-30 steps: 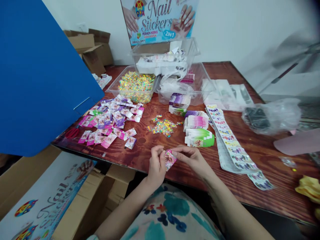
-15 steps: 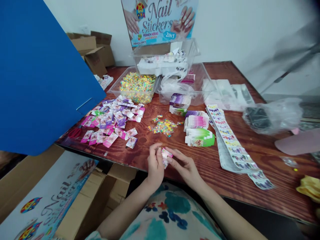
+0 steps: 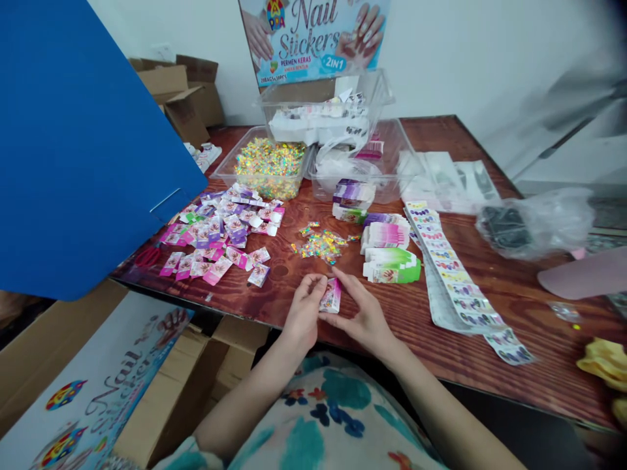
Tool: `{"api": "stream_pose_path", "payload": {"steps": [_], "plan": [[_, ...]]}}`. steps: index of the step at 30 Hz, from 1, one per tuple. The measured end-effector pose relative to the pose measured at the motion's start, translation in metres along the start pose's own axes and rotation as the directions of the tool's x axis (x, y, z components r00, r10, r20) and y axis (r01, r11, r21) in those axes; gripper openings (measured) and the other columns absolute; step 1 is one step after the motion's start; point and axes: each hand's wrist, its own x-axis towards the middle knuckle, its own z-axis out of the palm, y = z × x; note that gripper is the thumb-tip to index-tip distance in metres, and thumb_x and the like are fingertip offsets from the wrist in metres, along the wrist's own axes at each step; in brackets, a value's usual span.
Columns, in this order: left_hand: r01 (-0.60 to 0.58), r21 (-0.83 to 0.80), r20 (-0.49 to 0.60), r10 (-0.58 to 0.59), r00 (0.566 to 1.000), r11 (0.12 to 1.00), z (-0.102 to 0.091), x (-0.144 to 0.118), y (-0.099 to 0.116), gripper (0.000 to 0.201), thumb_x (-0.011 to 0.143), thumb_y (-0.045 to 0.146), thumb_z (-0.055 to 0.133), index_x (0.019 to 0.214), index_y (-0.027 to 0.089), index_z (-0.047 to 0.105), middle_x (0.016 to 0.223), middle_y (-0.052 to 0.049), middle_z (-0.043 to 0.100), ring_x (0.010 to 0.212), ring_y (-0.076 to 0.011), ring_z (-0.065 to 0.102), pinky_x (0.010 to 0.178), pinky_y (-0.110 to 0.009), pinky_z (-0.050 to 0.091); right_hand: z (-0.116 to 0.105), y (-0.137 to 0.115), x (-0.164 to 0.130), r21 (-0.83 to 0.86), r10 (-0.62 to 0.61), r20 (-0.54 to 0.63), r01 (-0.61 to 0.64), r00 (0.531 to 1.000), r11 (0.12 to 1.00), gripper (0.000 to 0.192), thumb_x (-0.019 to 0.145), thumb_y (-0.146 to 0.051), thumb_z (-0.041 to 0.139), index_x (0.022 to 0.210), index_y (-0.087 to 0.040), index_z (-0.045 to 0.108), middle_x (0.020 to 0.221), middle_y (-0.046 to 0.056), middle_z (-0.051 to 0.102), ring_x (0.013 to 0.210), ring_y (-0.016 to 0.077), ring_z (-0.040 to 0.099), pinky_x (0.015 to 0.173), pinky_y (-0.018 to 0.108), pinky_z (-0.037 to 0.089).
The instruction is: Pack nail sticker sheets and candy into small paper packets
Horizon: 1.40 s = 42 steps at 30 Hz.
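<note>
Small flat box (image 3: 331, 297), seen from the head camera, pink and white, with a bright pink side toward three o'clock and a multicoloured picture on its face; its printing is too small to read. It is held above the near edge of the bench (image 3: 406, 326), the centre of the clock used here. The left grip (image 3: 302, 313) is closed on the box's nine o'clock end, thumb and fingers together. The right grip (image 3: 361, 312) is spread wide, thumb near the six o'clock edge and forefinger near the twelve; I cannot tell whether both touch.

Two printed cartons show writing: the upright carton (image 3: 313, 42) at twelve reads "Nail Stickers", "PERMEN KERAS" and "2IN1", and the lower carton (image 3: 122, 365) at eight also reads "Nail Stickers".

At ten lies a heap of boxes (image 3: 230, 225), purple, pink and green, overlapping too much to count. One pile of shiny sachets (image 3: 321, 245) sits just beyond the hands at twelve. Three clear tubs are visible: a sachet-filled tub (image 3: 281, 189) at eleven, a second tub (image 3: 392, 160) at one, and an upper tub (image 3: 382, 91) resting above them at twelve
</note>
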Motion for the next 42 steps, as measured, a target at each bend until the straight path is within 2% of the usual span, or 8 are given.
{"api": "stream_pose_path", "payload": {"steps": [11, 17, 19, 22, 25, 28, 36, 42], "plan": [[0.085, -0.074, 0.068, -0.080, 0.994, 0.994, -0.010, -0.006, 0.001, 0.048, 0.058, 0.039, 0.086, 0.090, 0.017, 0.057, 0.082, 0.002, 0.062, 0.072, -0.0083, 0.057, 0.067, -0.020, 0.042, 0.012, 0.001, -0.002, 0.001, -0.011, -0.054, 0.011, 0.998, 1.000, 0.059, 0.079, -0.027, 0.071, 0.134, -0.024, 0.051, 0.120, 0.009, 0.061, 0.110, 0.0245, 0.059, 0.097, 0.039, 0.048], [-0.041, 0.342, 0.093, 0.010, 0.996, 0.939, -0.048, -0.009, -0.007, 0.052, 0.065, 0.014, 0.073, 0.110, 0.019, 0.047, 0.094, -0.004, 0.063, 0.084, -0.0160, 0.061, 0.079, -0.029, 0.046, 0.035, 0.020, -0.020, -0.051, -0.063, 0.122, 0.070, 0.990, 0.996, 0.068, 0.084, -0.028, 0.066, 0.145, -0.029, 0.037, 0.135, 0.011, 0.052, 0.125, 0.0278, 0.052, 0.104, 0.045, 0.045], [-0.180, 0.628, 0.025, 0.212, 0.977, 0.757, -0.071, 0.003, 0.003, 0.051, 0.067, 0.009, 0.066, 0.113, 0.019, 0.046, 0.097, -0.006, 0.062, 0.087, -0.0190, 0.060, 0.083, -0.034, 0.047, 0.042, 0.025, -0.023, -0.100, -0.070, 0.193, 0.090, 0.979, 0.991, 0.079, 0.083, -0.033, 0.068, 0.150, -0.030, 0.026, 0.144, 0.012, 0.043, 0.134, 0.0291, 0.043, 0.108, 0.046, 0.041], [-0.236, 0.940, 0.072, 0.531, 0.844, 0.247, -0.107, 0.031, 0.024, 0.053, 0.071, 0.005, 0.057, 0.122, 0.017, 0.046, 0.115, -0.012, 0.058, 0.109, -0.0269, 0.054, 0.099, -0.044, 0.040, 0.047, 0.032, -0.021, -0.148, -0.037, 0.174, 0.064, 0.984, 0.987, 0.073, 0.087, -0.034, 0.064, 0.150, -0.029, 0.027, 0.143, 0.012, 0.044, 0.132, 0.0275, 0.046, 0.107, 0.044, 0.043], [-0.136, 0.986, 0.167, 0.494, 0.854, -0.098, -0.128, 0.055, 0.037, 0.047, 0.080, 0.008, 0.052, 0.126, 0.014, 0.046, 0.124, -0.016, 0.054, 0.118, -0.0315, 0.049, 0.100, -0.048, 0.038, 0.049, 0.039, -0.006, -0.172, -0.033, 0.139, 0.057, 0.990, 0.984, 0.048, 0.091, -0.032, 0.057, 0.137, -0.027, 0.047, 0.129, 0.011, 0.055, 0.119, 0.0253, 0.058, 0.100, 0.040, 0.049], [-0.032, 0.968, 0.137, 0.421, 0.897, -0.248, -0.135, 0.063, 0.032, 0.041, 0.086, 0.014, 0.049, 0.127, 0.014, 0.048, 0.123, -0.017, 0.055, 0.114, -0.0320, 0.050, 0.094, -0.046, 0.042, 0.051, 0.044, 0.024, -0.171, -0.070, 0.166, 0.099, 0.984, 0.980, 0.030, 0.092, -0.031, 0.055, 0.120, -0.023, 0.062, 0.114, 0.010, 0.064, 0.107, 0.0240, 0.064, 0.093, 0.038, 0.053], [0.093, 0.980, 0.001, 0.465, 0.885, -0.178, -0.169, 0.042, 0.039, 0.047, 0.086, 0.016, 0.055, 0.131, 0.018, 0.045, 0.120, -0.013, 0.060, 0.111, -0.0302, 0.052, 0.092, -0.042, 0.042, 0.120, 0.054, 0.135, -0.335, -0.148, 0.290, 0.245, 0.946, 0.910, 0.037, 0.087, -0.018, 0.057, 0.124, -0.018, 0.060, 0.129, 0.014, 0.060, 0.118, 0.0279, 0.056, 0.101, 0.045, 0.045], [0.224, 0.967, -0.141, 0.486, 0.863, -0.117, -0.194, 0.045, 0.061, 0.056, 0.081, 0.015, 0.062, 0.134, 0.019, 0.044, 0.121, -0.014, 0.062, 0.110, -0.0325, 0.053, 0.090, -0.044, 0.043, 0.150, 0.058, 0.152, -0.432, -0.116, 0.381, 0.287, 0.917, 0.855, 0.043, 0.081, -0.016, 0.064, 0.124, -0.015, 0.058, 0.115, 0.014, 0.065, 0.109, 0.0289, 0.057, 0.096, 0.044, 0.046]]}}
